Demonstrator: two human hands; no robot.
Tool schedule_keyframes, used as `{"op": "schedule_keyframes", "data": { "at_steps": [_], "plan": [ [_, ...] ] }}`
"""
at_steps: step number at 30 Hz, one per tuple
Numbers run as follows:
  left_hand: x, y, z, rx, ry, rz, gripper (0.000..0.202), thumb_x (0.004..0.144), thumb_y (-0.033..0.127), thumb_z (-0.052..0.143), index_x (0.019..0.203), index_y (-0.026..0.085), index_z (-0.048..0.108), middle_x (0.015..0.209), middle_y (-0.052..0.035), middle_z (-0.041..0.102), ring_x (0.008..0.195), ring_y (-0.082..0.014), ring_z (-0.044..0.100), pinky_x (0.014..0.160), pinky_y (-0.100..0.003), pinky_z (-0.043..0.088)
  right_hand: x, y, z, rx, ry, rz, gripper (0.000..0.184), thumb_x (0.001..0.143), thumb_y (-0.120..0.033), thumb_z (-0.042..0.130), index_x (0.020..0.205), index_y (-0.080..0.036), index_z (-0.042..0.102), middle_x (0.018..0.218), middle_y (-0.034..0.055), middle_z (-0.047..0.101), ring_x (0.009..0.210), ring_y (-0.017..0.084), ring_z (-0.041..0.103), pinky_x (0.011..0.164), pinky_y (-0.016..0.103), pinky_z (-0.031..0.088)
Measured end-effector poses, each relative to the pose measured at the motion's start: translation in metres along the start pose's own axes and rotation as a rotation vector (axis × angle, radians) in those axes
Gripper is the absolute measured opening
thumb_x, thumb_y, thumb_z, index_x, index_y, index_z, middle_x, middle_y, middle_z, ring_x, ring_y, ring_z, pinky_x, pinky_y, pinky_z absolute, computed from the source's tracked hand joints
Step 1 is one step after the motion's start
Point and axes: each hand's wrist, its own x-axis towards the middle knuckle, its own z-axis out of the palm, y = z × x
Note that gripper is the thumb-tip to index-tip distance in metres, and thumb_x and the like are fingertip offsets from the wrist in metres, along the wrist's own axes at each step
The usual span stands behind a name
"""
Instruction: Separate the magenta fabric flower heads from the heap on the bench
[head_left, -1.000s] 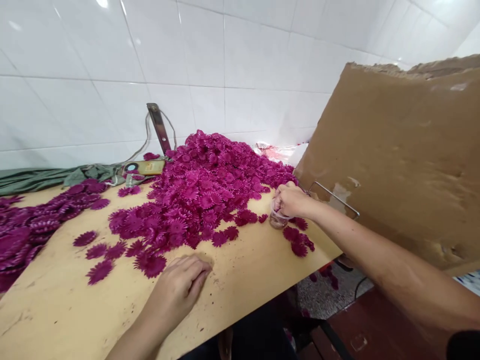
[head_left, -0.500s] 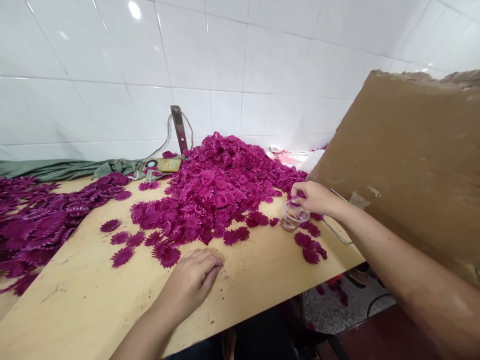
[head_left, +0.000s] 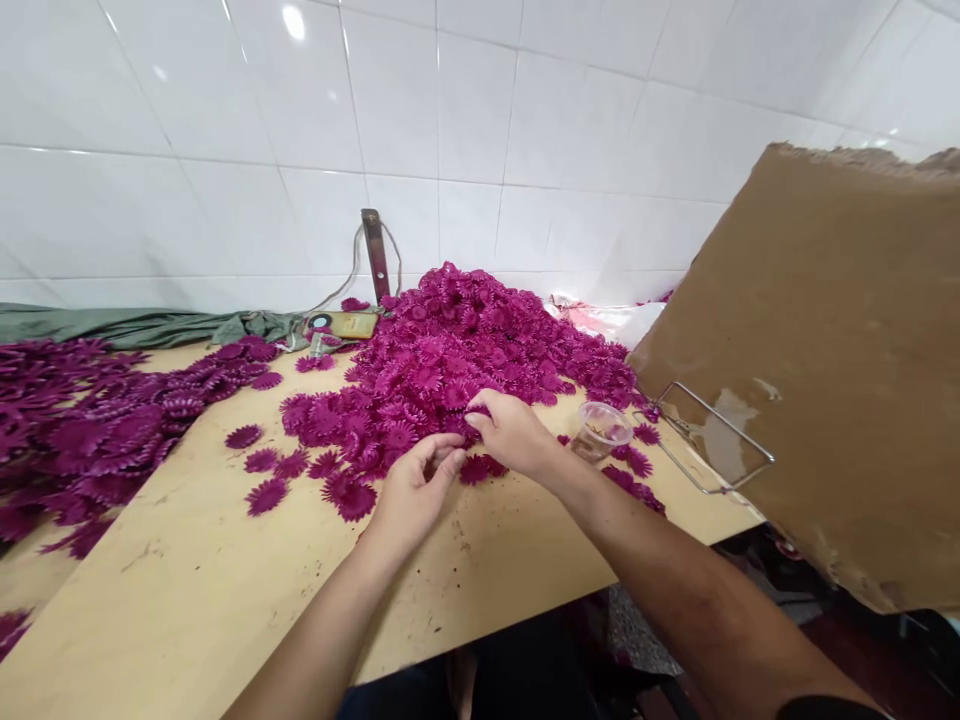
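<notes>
A tall heap of purple flower-shaped petal pieces point(head_left: 487, 340) rises at the middle of the table. At the heap's front edge my two hands are almost touching. My right hand point(head_left: 514, 435) is closed in a pinch, with a purple flower piece point(head_left: 474, 421) at its fingertips, partly hidden. My left hand point(head_left: 420, 490) has its fingers curled and thumb drawn in; anything between them is too small to make out. Right of my right hand stands a small clear plastic cup point(head_left: 602, 428) with a little brownish content.
More purple pieces point(head_left: 112, 430) spread along the left side. A yellow device point(head_left: 352, 325) and green cloth point(head_left: 150, 328) lie against the tiled wall. To the right, a big cardboard sheet point(head_left: 840, 350) leans beside a bent metal wire frame point(head_left: 712, 440).
My right hand has moved left from the cup to the front of the heap. My left hand has risen off the tabletop to meet it. The view has turned slightly.
</notes>
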Motion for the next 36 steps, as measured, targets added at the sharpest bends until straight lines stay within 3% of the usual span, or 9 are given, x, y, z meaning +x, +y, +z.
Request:
{"op": "schedule_keyframes", "data": {
  "at_steps": [4,9,13,16,18,23,27,31,36],
  "plan": [
    [0.008,-0.002,0.004,-0.270,0.093,-0.134,0.045,0.062,0.051,0.061,0.090,0.016,0.057,0.084,-0.0051,0.066,0.073,-0.0162,0.060,0.068,-0.031,0.047,0.011,-0.011,0.017,-0.003,0.038,0.023,0.022,0.085,-0.019,0.040,0.063,-0.017,0.045,0.060,-0.0011,0.047,0.059,0.011,0.041,0.059,0.025,0.029],
    [0.010,-0.002,0.002,-0.313,0.157,-0.158,0.044,0.056,0.051,0.065,0.080,0.016,0.055,0.068,0.0011,0.059,0.063,-0.0122,0.055,0.063,-0.027,0.044,0.022,-0.011,0.032,0.122,0.009,0.002,0.035,0.084,-0.020,0.042,0.051,-0.019,0.029,0.050,-0.0050,0.033,0.052,0.009,0.030,0.053,0.025,0.023],
    [0.015,-0.007,-0.006,-0.290,0.225,-0.134,0.037,0.060,0.044,0.064,0.081,0.017,0.051,0.064,0.0032,0.054,0.059,-0.0111,0.053,0.061,-0.027,0.044,0.022,-0.017,0.036,0.485,-0.145,0.042,0.025,0.084,-0.017,0.040,0.059,-0.018,0.038,0.053,-0.0056,0.038,0.051,0.008,0.036,0.052,0.022,0.030],
    [0.017,-0.011,-0.016,-0.115,0.348,-0.023,0.033,0.065,0.033,0.061,0.091,0.017,0.054,0.073,0.0009,0.053,0.065,-0.0124,0.053,0.065,-0.029,0.046,0.018,-0.021,0.035,0.722,-0.331,0.117,0.011,0.081,-0.010,0.039,0.076,-0.016,0.047,0.065,-0.0040,0.046,0.055,0.007,0.044,0.056,0.021,0.038],
    [0.016,-0.011,-0.022,0.118,0.425,0.127,0.034,0.068,0.027,0.058,0.101,0.019,0.056,0.085,-0.0024,0.053,0.076,-0.0150,0.054,0.071,-0.031,0.046,0.016,-0.020,0.036,0.697,-0.338,0.093,0.012,0.078,-0.007,0.041,0.074,-0.015,0.048,0.066,-0.0034,0.047,0.055,0.007,0.043,0.057,0.021,0.038],
    [0.011,0.002,-0.030,0.550,0.250,0.379,0.022,0.079,0.024,0.046,0.092,0.023,0.064,0.088,-0.0036,0.062,0.085,-0.0178,0.057,0.080,-0.032,0.043,0.015,-0.015,0.041,0.427,-0.137,-0.030,0.022,0.078,-0.011,0.042,0.057,-0.016,0.043,0.054,-0.0045,0.040,0.052,0.008,0.034,0.052,0.022,0.029],
    [0.013,0.010,-0.032,0.617,0.266,0.334,0.020,0.081,0.028,0.044,0.083,0.023,0.064,0.086,-0.0017,0.067,0.081,-0.0178,0.060,0.075,-0.030,0.042,0.010,-0.017,0.041,0.476,-0.095,-0.034,0.027,0.081,-0.015,0.039,0.054,-0.018,0.038,0.052,-0.0052,0.036,0.050,0.008,0.033,0.051,0.022,0.028],
    [0.014,0.015,-0.030,0.619,0.329,0.226,0.020,0.081,0.028,0.042,0.079,0.023,0.061,0.077,-0.0001,0.068,0.070,-0.0174,0.061,0.065,-0.028,0.041,0.004,-0.020,0.043,0.725,-0.201,0.041,0.019,0.079,-0.027,0.047,0.064,-0.017,0.043,0.055,-0.0054,0.040,0.049,0.008,0.038,0.049,0.022,0.032],
    [0.023,0.020,-0.032,0.487,0.372,0.121,0.016,0.078,0.031,0.043,0.072,0.022,0.056,0.066,-0.0001,0.063,0.062,-0.0175,0.057,0.061,-0.028,0.040,-0.004,-0.022,0.047,0.928,-0.179,0.089,0.002,0.073,-0.016,0.050,0.074,-0.015,0.049,0.061,-0.0046,0.044,0.052,0.007,0.040,0.054,0.022,0.038]
  ]
}}
